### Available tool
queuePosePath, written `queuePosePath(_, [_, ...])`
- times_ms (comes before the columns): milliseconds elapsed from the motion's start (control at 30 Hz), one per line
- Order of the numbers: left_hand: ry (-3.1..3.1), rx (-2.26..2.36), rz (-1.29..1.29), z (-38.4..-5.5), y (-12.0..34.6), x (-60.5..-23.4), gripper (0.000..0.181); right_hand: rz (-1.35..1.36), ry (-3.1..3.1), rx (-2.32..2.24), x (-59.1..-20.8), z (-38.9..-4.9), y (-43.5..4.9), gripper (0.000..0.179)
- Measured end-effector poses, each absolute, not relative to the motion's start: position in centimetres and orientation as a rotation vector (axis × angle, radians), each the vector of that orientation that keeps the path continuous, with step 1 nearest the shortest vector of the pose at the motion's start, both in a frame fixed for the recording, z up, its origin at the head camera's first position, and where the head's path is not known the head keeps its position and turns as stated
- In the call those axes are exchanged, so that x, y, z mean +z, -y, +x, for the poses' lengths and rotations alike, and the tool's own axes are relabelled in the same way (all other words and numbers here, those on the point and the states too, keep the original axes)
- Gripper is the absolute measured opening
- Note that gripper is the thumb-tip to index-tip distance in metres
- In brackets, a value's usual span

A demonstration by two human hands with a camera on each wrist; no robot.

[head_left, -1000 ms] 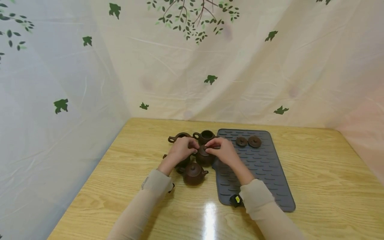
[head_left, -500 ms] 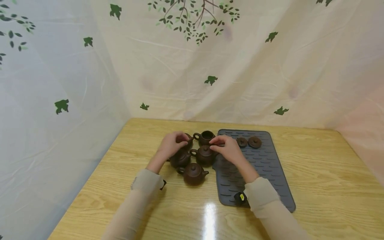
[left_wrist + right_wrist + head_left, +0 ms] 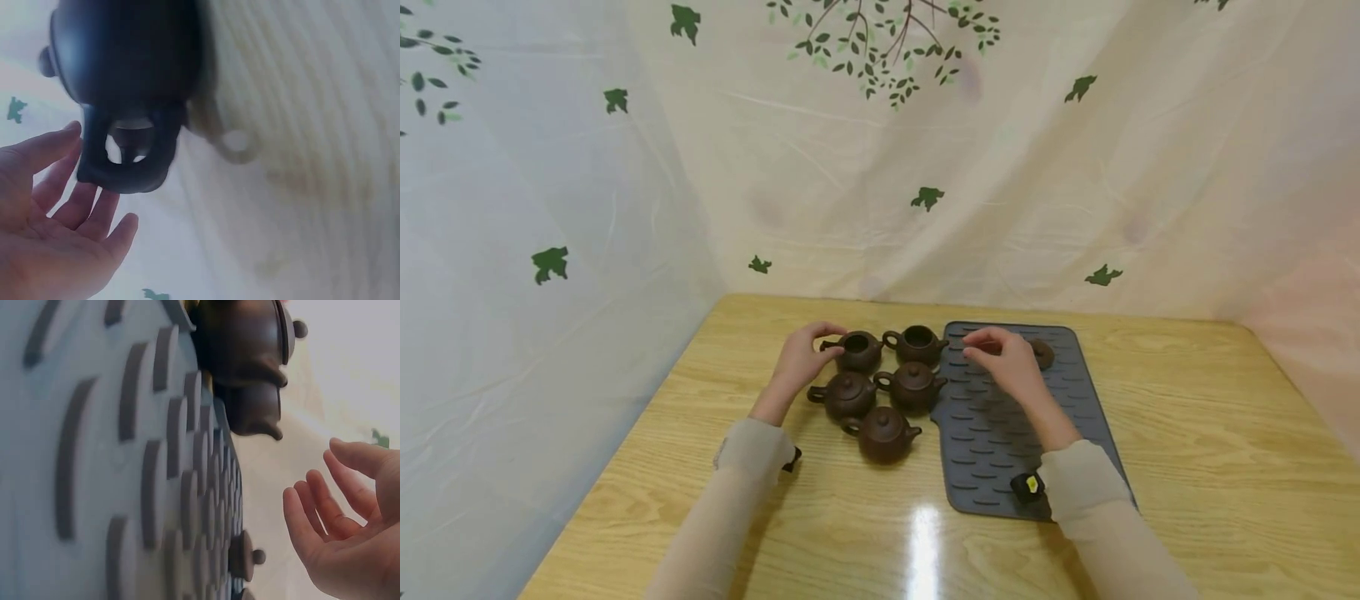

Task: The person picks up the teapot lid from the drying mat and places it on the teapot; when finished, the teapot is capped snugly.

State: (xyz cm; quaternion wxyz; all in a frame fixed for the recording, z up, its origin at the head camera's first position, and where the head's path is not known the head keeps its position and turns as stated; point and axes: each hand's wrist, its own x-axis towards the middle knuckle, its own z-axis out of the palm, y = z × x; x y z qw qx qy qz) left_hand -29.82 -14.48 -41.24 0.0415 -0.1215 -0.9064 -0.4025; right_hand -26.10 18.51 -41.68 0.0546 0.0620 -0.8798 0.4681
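Note:
My left hand (image 3: 801, 358) is at the handle of the back-left lidless teapot (image 3: 859, 360), thumb and fingers parted, holding nothing. In the left wrist view, the fingers spread behind the handle of a dark lidded teapot (image 3: 128, 50). My right hand (image 3: 1009, 360) hovers over the grey mat (image 3: 992, 450), its fingers loosely bent with nothing between them. A second lidless teapot (image 3: 917, 343) stands at the back. In front are three lidded teapots, one at left (image 3: 848, 397), one at right (image 3: 913, 388) and one nearest (image 3: 883, 436).
One round lid (image 3: 1042, 353) shows at the mat's back, partly behind the right hand; the right wrist view shows a knobbed lid (image 3: 245, 555) beyond the mat's ridges. The teapots crowd together on the wooden table (image 3: 700, 433), left of the mat. A leaf-patterned curtain (image 3: 850, 208) hangs behind.
Both hands have left the lidded teapot at the right of the group. The left hand moved left to the back-left teapot's handle; the right hand moved right over the mat, covering one lid.

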Motion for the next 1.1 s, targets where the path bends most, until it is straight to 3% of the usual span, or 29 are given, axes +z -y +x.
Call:
queuePosePath(633, [2.832,-1.226,-0.18,-31.2,14.5,-42.7,0.02,-0.152,2.635,1.491,-43.2,-26.7,-22.5,0.034])
queuePosePath(900, [2.848,-1.193,-0.124,-31.6,14.5,-42.8,0.015,-0.101,2.869,1.34,-42.8,-27.2,-22.7,0.044])
queuePosePath(1100, [2.855,-1.193,-0.16,-31.7,14.7,-42.8,0.015,-0.088,2.929,1.155,-43.0,-27.7,-22.4,0.039])
